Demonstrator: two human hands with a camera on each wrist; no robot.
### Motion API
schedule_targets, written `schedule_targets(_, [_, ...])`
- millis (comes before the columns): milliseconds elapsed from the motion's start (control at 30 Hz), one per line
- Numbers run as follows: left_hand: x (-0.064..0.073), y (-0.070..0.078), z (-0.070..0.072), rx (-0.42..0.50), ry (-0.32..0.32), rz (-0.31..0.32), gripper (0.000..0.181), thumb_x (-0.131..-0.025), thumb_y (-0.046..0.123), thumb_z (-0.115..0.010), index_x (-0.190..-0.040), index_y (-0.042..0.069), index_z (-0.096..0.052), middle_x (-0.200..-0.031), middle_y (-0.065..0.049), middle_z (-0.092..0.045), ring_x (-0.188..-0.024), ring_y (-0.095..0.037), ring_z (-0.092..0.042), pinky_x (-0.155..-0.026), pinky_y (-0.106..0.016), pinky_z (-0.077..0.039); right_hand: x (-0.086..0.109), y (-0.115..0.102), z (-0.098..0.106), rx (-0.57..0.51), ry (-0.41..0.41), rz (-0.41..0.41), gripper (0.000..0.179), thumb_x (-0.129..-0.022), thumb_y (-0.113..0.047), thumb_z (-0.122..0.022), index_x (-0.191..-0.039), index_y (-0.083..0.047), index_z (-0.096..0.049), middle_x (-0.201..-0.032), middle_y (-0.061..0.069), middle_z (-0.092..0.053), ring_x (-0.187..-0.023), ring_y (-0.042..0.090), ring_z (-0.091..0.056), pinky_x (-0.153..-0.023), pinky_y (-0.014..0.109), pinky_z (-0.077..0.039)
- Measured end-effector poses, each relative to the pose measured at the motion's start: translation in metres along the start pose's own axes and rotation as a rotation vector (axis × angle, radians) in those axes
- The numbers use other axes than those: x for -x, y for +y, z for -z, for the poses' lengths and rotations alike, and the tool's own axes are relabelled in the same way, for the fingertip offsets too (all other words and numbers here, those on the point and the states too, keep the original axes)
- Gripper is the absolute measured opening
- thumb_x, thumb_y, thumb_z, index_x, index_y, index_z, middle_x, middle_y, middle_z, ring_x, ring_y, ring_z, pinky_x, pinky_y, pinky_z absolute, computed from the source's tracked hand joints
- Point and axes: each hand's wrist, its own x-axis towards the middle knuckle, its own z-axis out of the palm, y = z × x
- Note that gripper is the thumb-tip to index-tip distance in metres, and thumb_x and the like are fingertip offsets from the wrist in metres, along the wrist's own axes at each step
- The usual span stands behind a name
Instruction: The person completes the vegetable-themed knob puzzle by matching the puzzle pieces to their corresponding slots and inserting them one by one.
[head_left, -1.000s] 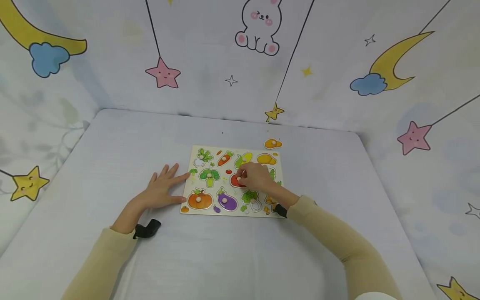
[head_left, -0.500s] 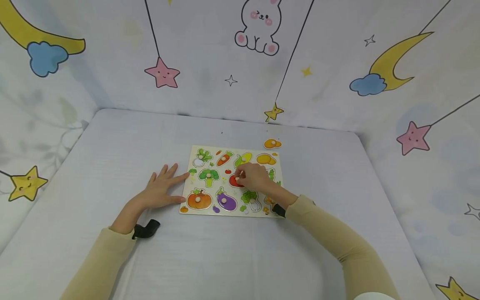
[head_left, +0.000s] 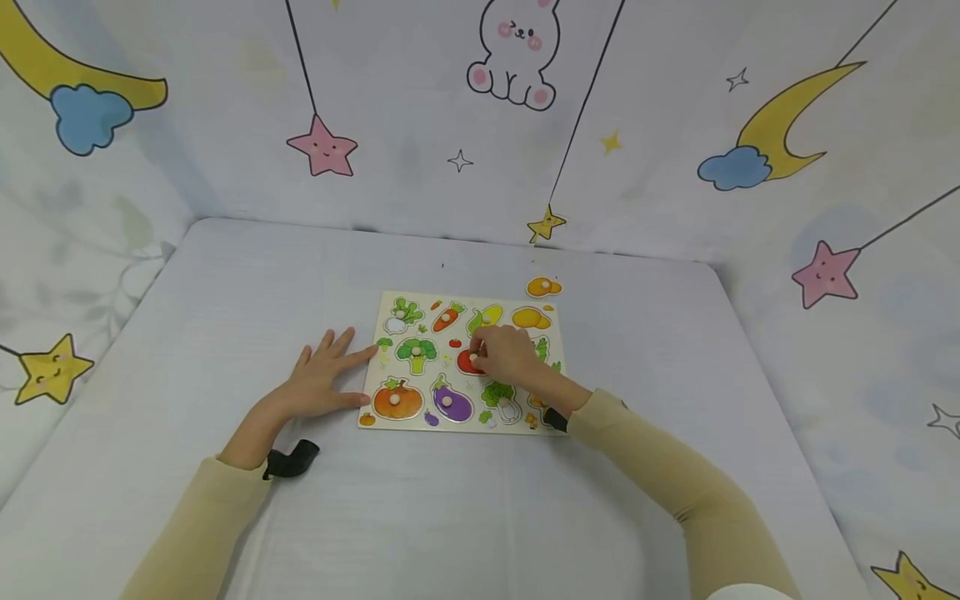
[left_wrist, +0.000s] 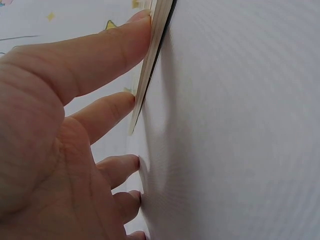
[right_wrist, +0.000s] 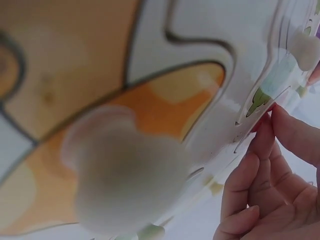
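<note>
A cream knob puzzle board [head_left: 378,375] with vegetable pieces lies flat on the table. My right hand [head_left: 510,358] reaches over it from the right, thumb and fingers pinching the knob of the red tomato piece [head_left: 465,363], which sits at its place in the middle row. In the right wrist view the fingertips of the right hand [right_wrist: 277,180] meet low against the board. My left hand [head_left: 318,383] is spread at the board's left side. Its thumb and index finger touch the board's edge [left_wrist: 156,55] in the left wrist view, while the other fingertips rest on the table.
A loose potato piece [head_left: 542,287] lies on the white-covered table [head_left: 420,517] just behind the board's back right corner. A potato picture [head_left: 531,317] shows on the board nearby. A large white knob [right_wrist: 125,175] fills much of the right wrist view. Patterned cloth walls stand behind and beside the table.
</note>
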Motion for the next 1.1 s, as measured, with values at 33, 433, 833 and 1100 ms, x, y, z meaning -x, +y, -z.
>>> schedule_targets(33, [0.0, 0.0, 0.0, -0.001, 0.0, 0.0, 0.076, -0.084, 0.037, -0.074, -0.148, 0.011, -0.042, -0.161, -0.028, -0.01, -0.147, -0.051, 0.005, -0.113, -0.07, 0.008, 0.0, 0.0, 0.0, 0.0, 0.001, 0.001, 0.012, -0.089, -0.024, -0.072, -0.095, -0.015, -0.069, -0.071, -0.004, -0.062, -0.068, 0.014, -0.055, -0.074, 0.033, -0.04])
schedule_targets(433, [0.001, 0.0, 0.002, -0.009, 0.006, -0.015, 0.076, -0.084, 0.038, -0.074, -0.148, 0.011, -0.042, -0.16, -0.029, -0.01, -0.147, -0.052, 0.004, -0.113, -0.071, 0.006, -0.006, 0.021, 0.044, -0.239, -0.146, 0.015, 0.03, -0.088, -0.026, -0.073, -0.113, -0.011, -0.066, -0.089, 0.003, -0.065, -0.077, 0.018, -0.057, -0.066, 0.025, -0.046])
schedule_targets(833, [0.002, -0.002, 0.002, -0.022, 0.008, -0.01, 0.076, -0.084, 0.038, -0.074, -0.148, 0.011, -0.042, -0.16, -0.029, -0.01, -0.147, -0.053, 0.004, -0.112, -0.072, 0.005, -0.053, 0.114, 0.083, -0.325, 0.174, -0.354, 0.059, -0.093, -0.032, -0.067, -0.144, -0.018, -0.042, -0.125, 0.018, -0.056, -0.108, 0.035, -0.052, -0.102, 0.054, -0.034])
schedule_targets(1100, [0.0, -0.003, -0.001, -0.016, 0.009, -0.018, 0.076, -0.084, 0.038, -0.074, -0.148, 0.012, -0.042, -0.161, -0.029, -0.01, -0.146, -0.053, 0.004, -0.112, -0.072, 0.005, -0.069, 0.126, 0.067, -0.256, 0.078, -0.357, 0.035, -0.093, -0.025, -0.065, -0.124, -0.015, -0.056, -0.121, 0.015, -0.059, -0.112, 0.036, -0.051, -0.107, 0.063, -0.021])
